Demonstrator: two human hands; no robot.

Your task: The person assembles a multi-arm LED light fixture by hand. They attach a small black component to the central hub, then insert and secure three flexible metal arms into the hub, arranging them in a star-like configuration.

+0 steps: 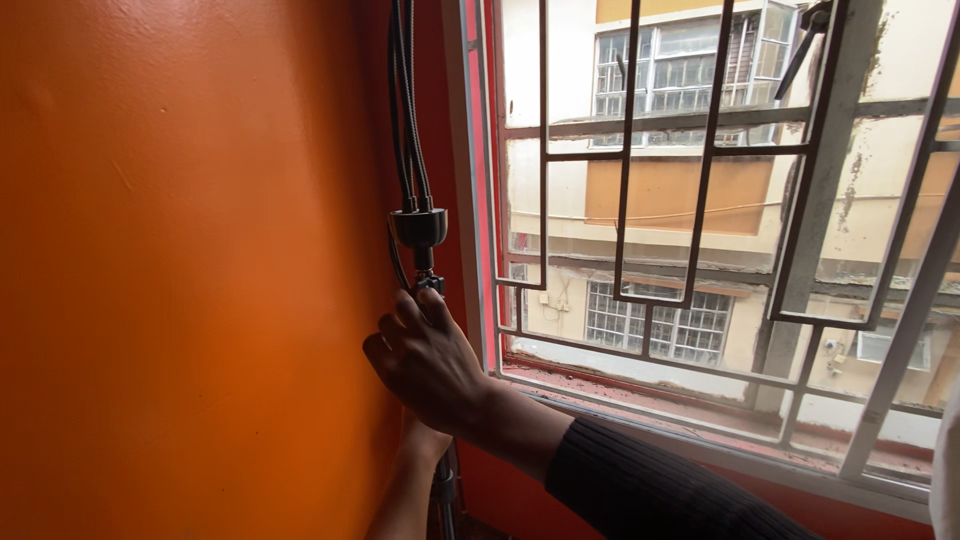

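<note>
The orange wall (180,270) fills the whole left half of the view and serves as the landmark. To the right of the wall stands an open window (720,250) with a white frame, and across it runs a white metal grille (700,150) of upright and level bars. Beyond the grille, well away from the wall, a pale building (660,190) with many-paned windows shows outside.

At the wall's right edge, just beside the window frame, a dark metal pole (424,270) stands upright. A round black knob-like joint (418,227) sits on it, and thin dark braided cords (405,100) run up from the joint along the wall to the top of the picture.

The right hand (425,355), coming from a black ribbed sleeve (640,490) low beside the wall, is wrapped around the pole just under the joint; its grip is closed on the pole. The left hand (420,440) lies directly beneath it, close against the wall, largely hidden by the right wrist. It reaches up at the lower part of the pole, but whether its grip is closed there cannot be told.
</note>
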